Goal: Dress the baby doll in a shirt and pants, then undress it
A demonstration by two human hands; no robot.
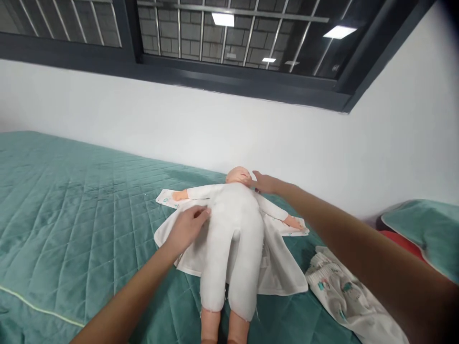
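Note:
A doll (234, 210) with a white cloth body lies on its back, its bare head (238, 175) toward the wall. Beneath it an open white baby shirt (283, 267) is spread out, with printed sleeves beyond the doll's hands. My left hand (189, 225) is at the side of the doll's torso, its thumb and curled fingers brought together against the cloth. Beside the doll's head and neck is my right hand (265, 183), forefinger raised and thumb apart from it. Some of its fingers are hidden.
Crumpled printed baby trousers (344, 291) lie at the right, partly behind my right forearm. A quilted green bedspread (89, 205) covers the bed. A green cushion (426, 224) and something red (401, 243) sit at the far right. The white wall (201, 124) borders the bed below a barred window.

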